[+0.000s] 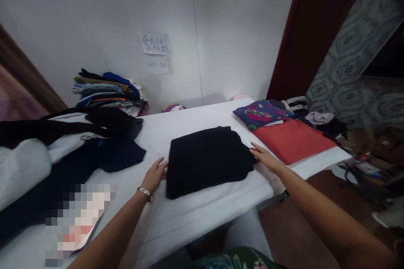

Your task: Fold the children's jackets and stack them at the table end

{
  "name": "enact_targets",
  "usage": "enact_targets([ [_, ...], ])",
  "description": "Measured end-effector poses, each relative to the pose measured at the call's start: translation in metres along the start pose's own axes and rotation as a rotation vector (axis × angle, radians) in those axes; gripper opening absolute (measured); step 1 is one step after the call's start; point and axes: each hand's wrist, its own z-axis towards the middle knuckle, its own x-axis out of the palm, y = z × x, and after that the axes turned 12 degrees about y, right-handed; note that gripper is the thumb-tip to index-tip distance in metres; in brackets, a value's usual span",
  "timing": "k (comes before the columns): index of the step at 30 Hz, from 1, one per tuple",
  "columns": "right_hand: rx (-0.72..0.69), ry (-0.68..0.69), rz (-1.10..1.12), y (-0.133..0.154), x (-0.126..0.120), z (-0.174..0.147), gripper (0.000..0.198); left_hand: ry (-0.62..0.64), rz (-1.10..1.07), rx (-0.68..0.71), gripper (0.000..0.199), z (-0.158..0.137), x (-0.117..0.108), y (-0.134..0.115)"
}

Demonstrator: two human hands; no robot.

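On a white table (189, 218), a folded black garment (206, 159) lies between a person's hands: left hand (155, 175) and right hand (264, 157) touch its side edges, fingers flat and extended, gripping nothing. Soft and light, it probably lifts best from beneath both edges.

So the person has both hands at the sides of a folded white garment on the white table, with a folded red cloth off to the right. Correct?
Not quite: the folded garment between the left hand and right hand is black, not white. The head view shows it lying on the white table, with the folded red cloth to its right.
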Motion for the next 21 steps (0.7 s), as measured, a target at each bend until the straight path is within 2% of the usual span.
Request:
enact_targets([
  [2,0.077,0.022,0.086,0.014,0.002,0.006,0.083,0.066,-0.123,-0.12,0.05,0.002,0.005,-0.011],
  [5,0.118,0.075,0.146,0.029,0.007,0.012,0.097,0.16,-0.163,-0.219,0.053,0.004,0.01,-0.026],
  [9,0.048,0.095,0.166,0.037,0.016,0.014,0.106,0.29,-0.356,-0.349,0.045,0.011,0.013,-0.037],
  [12,-0.014,0.06,0.122,0.036,0.02,0.017,0.112,0.325,-0.491,-0.38,0.041,0.013,0.015,-0.042],
  [15,-0.015,0.032,0.149,0.032,0.023,0.02,0.114,0.33,-0.548,-0.394,0.042,0.013,0.017,-0.046],
  [18,0.027,0.064,0.241,0.031,0.027,0.021,0.11,0.335,-0.543,-0.398,0.044,0.01,0.018,-0.049],
  [21,-0.011,0.088,0.285,0.039,0.03,0.017,0.102,0.348,-0.53,-0.422,0.045,0.006,0.018,-0.054],
])
